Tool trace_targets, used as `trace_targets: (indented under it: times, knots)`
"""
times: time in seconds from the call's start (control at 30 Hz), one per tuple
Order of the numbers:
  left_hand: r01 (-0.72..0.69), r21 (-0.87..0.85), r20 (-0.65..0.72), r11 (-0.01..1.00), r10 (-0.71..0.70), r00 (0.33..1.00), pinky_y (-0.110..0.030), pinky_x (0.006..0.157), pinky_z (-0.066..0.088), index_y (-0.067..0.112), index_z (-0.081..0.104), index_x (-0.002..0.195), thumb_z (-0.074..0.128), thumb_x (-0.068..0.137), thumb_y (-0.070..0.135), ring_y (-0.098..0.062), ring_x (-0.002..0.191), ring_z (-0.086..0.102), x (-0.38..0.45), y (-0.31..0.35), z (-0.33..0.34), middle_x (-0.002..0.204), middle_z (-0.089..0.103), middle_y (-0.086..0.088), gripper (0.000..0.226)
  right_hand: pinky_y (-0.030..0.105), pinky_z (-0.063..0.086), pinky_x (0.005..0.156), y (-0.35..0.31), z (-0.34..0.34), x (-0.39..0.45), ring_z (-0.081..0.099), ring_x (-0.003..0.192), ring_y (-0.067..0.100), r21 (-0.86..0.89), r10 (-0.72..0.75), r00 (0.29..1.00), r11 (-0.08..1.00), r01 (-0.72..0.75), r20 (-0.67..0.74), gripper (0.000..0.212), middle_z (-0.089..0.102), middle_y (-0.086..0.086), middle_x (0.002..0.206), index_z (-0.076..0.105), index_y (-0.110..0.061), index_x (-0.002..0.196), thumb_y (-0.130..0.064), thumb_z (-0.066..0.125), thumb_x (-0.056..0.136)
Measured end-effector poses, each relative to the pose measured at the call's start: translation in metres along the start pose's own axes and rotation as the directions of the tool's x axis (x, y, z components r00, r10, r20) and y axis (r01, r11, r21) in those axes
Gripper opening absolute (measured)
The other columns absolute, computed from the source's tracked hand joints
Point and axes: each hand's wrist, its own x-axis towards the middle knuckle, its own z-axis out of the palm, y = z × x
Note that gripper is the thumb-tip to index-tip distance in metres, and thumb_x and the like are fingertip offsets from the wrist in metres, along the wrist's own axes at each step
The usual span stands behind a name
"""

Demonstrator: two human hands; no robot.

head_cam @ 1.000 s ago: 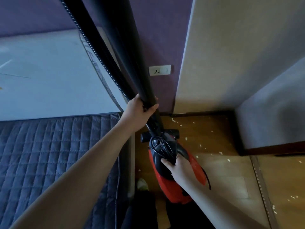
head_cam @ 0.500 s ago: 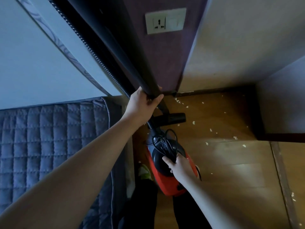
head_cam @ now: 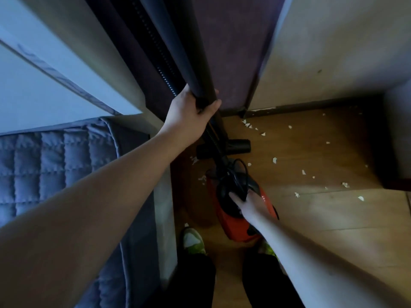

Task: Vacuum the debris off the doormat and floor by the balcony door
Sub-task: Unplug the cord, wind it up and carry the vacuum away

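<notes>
The left hand [head_cam: 189, 112] is wrapped around the long black rigid vacuum tube [head_cam: 193, 70], fingers curled over its lower end where it narrows. The tube's long axis runs steeply from the upper frame down to the flat black floor nozzle [head_cam: 238, 146], which lies crosswise on the brown wooden floor [head_cam: 322, 218], just short of the dark skirting board [head_cam: 300, 106] at the wall corner. A ribbed black hose [head_cam: 164, 70] runs alongside the tube. The right hand [head_cam: 251, 202] grips the black handle of the red canister vacuum body [head_cam: 235, 227], which points nose-first toward the nozzle. Pale paper scraps [head_cam: 275, 160] lie scattered right of the nozzle, where open floor extends; the grey quilted bed [head_cam: 55, 163] closes off the left.
</notes>
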Motion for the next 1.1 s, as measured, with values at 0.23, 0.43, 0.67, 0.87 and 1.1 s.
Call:
trace_targets:
  times: [0.23, 0.43, 0.67, 0.87, 1.1]
  knots:
    - [0.004, 0.003, -0.042, 1.000, -0.004, 0.999, -0.009, 0.086, 0.051, 0.023, 0.060, 0.122, 0.066, 0.093, 0.034, 0.004, 0.104, 0.062, 0.019, -0.031, 0.025, 0.114, 0.064, 0.016, 0.032, 0.013, 0.047, 0.065, 0.014, 0.015, 0.050, 0.064, 0.100, 0.022, 0.043, -0.063, 0.998, 0.997, 0.064, -0.017, 0.049, 0.063, 0.003, 0.114, 0.046, -0.016, 0.139, -0.037, 0.058, 0.097]
    - [0.006, -0.005, -0.039, 1.000, -0.007, 0.999, -0.003, 0.084, 0.047, 0.022, 0.061, 0.122, 0.065, 0.094, 0.031, 0.004, 0.104, 0.061, 0.034, -0.058, 0.036, 0.111, 0.063, 0.017, 0.030, 0.032, 0.049, 0.087, 0.016, 0.026, 0.093, 0.061, 0.109, 0.028, -0.042, -0.020, 0.995, 0.999, 0.016, -0.096, 0.050, 0.059, 0.014, 0.128, 0.044, -0.013, 0.139, -0.041, 0.052, 0.098]
    - [0.000, 0.027, -0.024, 1.000, 0.001, 1.000, 0.001, 0.082, 0.043, 0.021, 0.061, 0.122, 0.064, 0.094, 0.033, 0.021, 0.095, 0.055, 0.052, -0.062, 0.031, 0.102, 0.060, 0.023, 0.031, 0.035, 0.057, 0.068, -0.006, 0.036, 0.112, 0.066, 0.093, 0.026, -0.021, -0.063, 0.989, 0.998, 0.061, -0.132, 0.058, 0.065, 0.016, 0.116, 0.039, -0.006, 0.141, -0.042, 0.053, 0.098]
    - [0.020, -0.011, -0.046, 1.000, -0.020, 0.999, 0.000, 0.075, 0.046, 0.022, 0.061, 0.120, 0.065, 0.094, 0.033, 0.013, 0.094, 0.060, 0.054, -0.062, 0.038, 0.102, 0.061, 0.020, 0.028, 0.028, 0.046, 0.074, -0.040, 0.025, 0.134, 0.061, 0.111, 0.028, 0.020, -0.083, 0.993, 0.996, 0.085, -0.084, 0.064, 0.060, 0.015, 0.129, 0.036, -0.004, 0.145, -0.045, 0.051, 0.098]
    - [0.048, 0.001, -0.080, 0.999, -0.047, 0.996, 0.004, 0.062, 0.040, 0.024, 0.053, 0.126, 0.065, 0.093, 0.040, 0.012, 0.081, 0.055, 0.059, -0.056, 0.040, 0.098, 0.060, 0.020, 0.039, 0.038, 0.048, 0.092, -0.052, 0.021, 0.150, 0.055, 0.121, 0.031, 0.032, -0.041, 0.999, 0.999, 0.042, -0.029, 0.072, 0.057, 0.010, 0.134, 0.039, -0.014, 0.144, -0.058, 0.056, 0.089]
